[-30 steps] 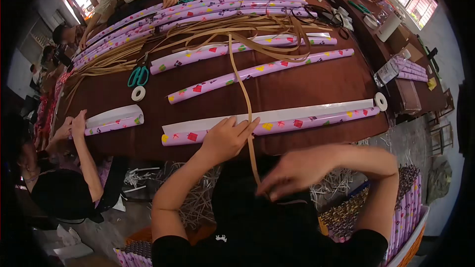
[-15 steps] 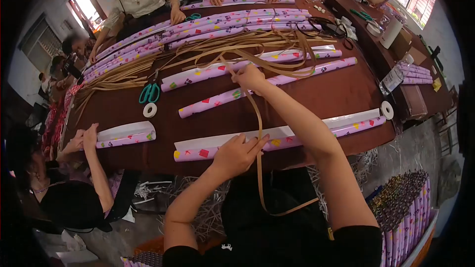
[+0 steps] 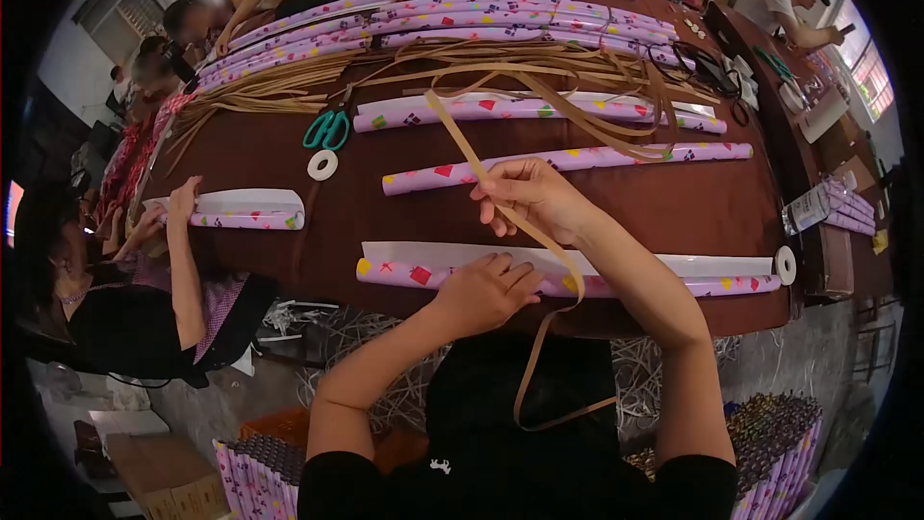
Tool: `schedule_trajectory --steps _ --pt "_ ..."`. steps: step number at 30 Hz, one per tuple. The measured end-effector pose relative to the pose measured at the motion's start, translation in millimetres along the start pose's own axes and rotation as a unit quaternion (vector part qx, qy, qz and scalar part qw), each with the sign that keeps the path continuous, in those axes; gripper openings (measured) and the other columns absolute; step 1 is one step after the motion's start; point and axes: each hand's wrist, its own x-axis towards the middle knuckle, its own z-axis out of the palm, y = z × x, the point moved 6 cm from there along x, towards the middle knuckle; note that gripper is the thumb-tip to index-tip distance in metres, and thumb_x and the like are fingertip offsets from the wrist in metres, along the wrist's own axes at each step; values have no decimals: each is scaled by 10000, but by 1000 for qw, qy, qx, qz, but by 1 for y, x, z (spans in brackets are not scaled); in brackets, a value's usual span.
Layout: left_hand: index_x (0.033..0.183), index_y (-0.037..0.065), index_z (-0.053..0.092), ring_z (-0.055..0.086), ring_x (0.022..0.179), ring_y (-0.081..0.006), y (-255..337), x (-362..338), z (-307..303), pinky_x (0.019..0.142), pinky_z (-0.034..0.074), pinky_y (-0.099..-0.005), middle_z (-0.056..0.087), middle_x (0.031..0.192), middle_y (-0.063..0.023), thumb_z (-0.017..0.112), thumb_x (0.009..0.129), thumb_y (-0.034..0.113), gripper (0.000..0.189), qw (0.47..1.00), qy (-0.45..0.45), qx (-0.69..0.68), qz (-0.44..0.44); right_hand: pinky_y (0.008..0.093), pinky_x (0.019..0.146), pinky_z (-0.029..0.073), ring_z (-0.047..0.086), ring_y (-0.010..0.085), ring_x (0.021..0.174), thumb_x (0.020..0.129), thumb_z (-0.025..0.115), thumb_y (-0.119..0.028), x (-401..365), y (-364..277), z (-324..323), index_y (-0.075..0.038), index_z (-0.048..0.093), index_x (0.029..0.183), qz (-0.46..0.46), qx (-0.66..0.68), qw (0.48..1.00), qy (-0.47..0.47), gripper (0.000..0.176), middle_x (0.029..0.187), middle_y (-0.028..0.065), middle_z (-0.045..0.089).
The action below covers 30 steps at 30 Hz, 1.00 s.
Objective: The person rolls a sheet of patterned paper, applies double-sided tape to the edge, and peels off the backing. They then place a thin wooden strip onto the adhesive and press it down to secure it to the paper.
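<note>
Near the table's front edge lies a roll of purple patterned wrapping paper (image 3: 420, 275), its white loose edge standing up along the far side. My left hand (image 3: 489, 293) rests on it, fingers curled over the roll. Above the roll, my right hand (image 3: 534, 200) is closed in a pinch on a long tan strip (image 3: 452, 127). One end of the strip points up and away to the left; the rest hangs past the roll and loops down in front of my lap. Farther off lie a closed purple roll (image 3: 433, 176) and another partly unrolled one (image 3: 452, 116).
Teal-handled scissors (image 3: 327, 128) and a white tape roll (image 3: 322, 165) lie left of centre. Another tape roll (image 3: 785, 266) is by my roll's right end. A heap of tan strips (image 3: 269, 87) crosses the table. A co-worker's hands (image 3: 181, 207) hold a shorter roll (image 3: 250, 217).
My right hand has drawn back toward me with the strip, lifting its end off the far rolls. My left hand's fingers have curled in from a spread pose. The view has shifted.
</note>
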Motion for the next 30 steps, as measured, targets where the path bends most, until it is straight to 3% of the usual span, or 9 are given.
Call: schedule_trajectory --steps 5,8,15,18,22,24,26,29,30 --pt "1046 96 619 637 914 -247 -3 -3 -1 807 547 -354 629 1039 -67 691 856 318 301 999 -15 -18 -43 245 631 447 597 146 743 933 675 -204 3 28 -15 -1 684 1032 -22 126 990 -68 227 831 72 665" --pt "1048 109 618 644 933 -258 -4 -4 0 817 547 -362 620 1048 -82 691 856 330 303 996 -34 -46 -66 227 580 424 579 129 680 912 704 -207 0 28 -6 -2 664 1026 -7 144 976 -161 237 752 62 634" --pt "1028 64 651 630 930 -274 -6 -1 -7 776 547 -376 616 1039 -86 766 807 298 342 994 -24 -75 -81 207 530 438 586 102 610 886 736 -182 -7 28 9 -20 597 959 39 171 963 -205 225 728 55 635" --pt "1033 61 650 618 936 -282 -7 -1 -6 780 547 -376 606 1039 -82 778 794 295 358 994 10 -74 -83 209 527 447 593 104 610 874 749 -190 -6 32 6 -15 608 962 43 103 971 -211 241 726 58 637" --pt "1032 44 612 615 937 -287 -6 0 -3 778 540 -377 571 1055 -96 753 803 282 359 996 -1 -73 -45 229 603 477 623 116 662 875 745 -192 -14 12 13 -6 625 924 33 106 976 -186 227 733 58 640" --pt "1024 48 614 615 926 -281 -6 -4 -2 772 538 -375 576 1039 -92 747 808 286 348 997 12 -72 -40 238 633 481 630 116 687 886 734 -197 -27 0 19 -9 638 922 30 75 989 -125 215 726 59 643" --pt "1065 47 638 622 927 -293 -7 -8 6 775 534 -395 622 1049 -85 777 793 260 373 996 -13 -63 -67 284 590 449 596 157 633 839 774 -176 -50 -10 27 -6 624 905 56 63 994 -67 237 705 79 629" --pt "1011 55 625 609 873 -260 -11 -10 16 759 528 -360 597 937 -81 746 801 279 329 993 -63 -57 -82 222 524 477 614 114 572 874 747 -163 -118 -25 33 24 649 910 121 -72 990 6 214 689 73 649" --pt "1012 37 632 609 864 -257 -7 -2 1 764 523 -349 604 924 -85 740 804 279 336 998 1 -50 -39 225 494 480 615 116 552 868 751 -143 -150 -34 37 32 649 909 152 -79 985 28 206 676 75 645"
